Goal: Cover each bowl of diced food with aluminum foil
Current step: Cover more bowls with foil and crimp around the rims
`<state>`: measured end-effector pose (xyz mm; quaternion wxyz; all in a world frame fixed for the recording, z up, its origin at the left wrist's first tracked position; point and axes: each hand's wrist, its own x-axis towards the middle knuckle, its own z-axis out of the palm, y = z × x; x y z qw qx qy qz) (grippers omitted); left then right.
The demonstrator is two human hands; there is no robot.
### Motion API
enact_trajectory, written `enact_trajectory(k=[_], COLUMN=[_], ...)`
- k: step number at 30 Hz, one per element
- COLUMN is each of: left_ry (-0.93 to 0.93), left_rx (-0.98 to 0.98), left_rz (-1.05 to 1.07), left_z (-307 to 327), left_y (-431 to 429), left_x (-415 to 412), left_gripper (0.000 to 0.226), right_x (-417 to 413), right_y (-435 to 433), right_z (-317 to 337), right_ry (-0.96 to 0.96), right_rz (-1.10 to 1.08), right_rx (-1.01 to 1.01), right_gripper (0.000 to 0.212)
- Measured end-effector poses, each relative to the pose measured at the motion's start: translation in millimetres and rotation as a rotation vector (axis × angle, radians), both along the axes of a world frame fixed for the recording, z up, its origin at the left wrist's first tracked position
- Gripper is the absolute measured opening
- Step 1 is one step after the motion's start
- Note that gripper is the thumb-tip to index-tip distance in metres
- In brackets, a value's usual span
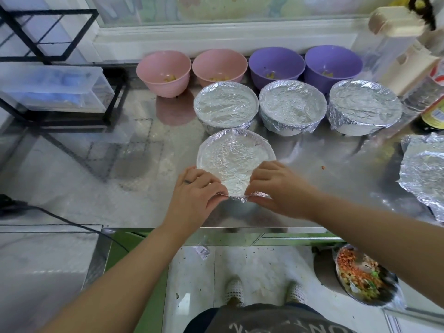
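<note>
Crinkled, shiny aluminum foil (234, 162) is stretched over the nearest bowl, its surface full of fine creases. The counter (96, 188) is glossy, reflective metal, while the pink bowls (163, 70) and purple bowls (276, 63) look like smooth matt plastic.

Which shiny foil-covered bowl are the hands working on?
The foil-covered bowl standing alone nearest the person, in front of the row of three covered bowls. Only this one has the left hand and right hand pinching its foil edge.

both hands, left hand (197, 188) and right hand (276, 186), pinch foil (234, 162) at the nearest bowl's rim.
</note>
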<state>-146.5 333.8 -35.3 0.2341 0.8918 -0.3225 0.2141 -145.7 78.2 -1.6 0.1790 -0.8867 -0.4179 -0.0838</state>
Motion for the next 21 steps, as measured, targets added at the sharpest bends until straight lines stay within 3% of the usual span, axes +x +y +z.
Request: enact_trajectory(k=[3,7,21], left_ry=[0.013,-0.008,-0.006], left_rx=[0.011,0.025,0.040], left_rz=[0.005,-0.001,-0.001], left_z=[0.9,2.3,2.2], left_y=[1.3,-4.1,-11.8], left_x=[-0.2,-0.4,1.4], left_gripper=[0.022,0.013,0.012], right_x=[2.2,5.1,8.9], right_y=[9.3,12.3,17.8], right_z=[-1.0,-3.5,-7.4], right_ry=[0.017,-0.016,-0.179], right_rz=[-0.013,-0.017,-0.012], right_rx=[-0.005,-0.012,0.020], right_gripper=[0.022,0.007,0.011])
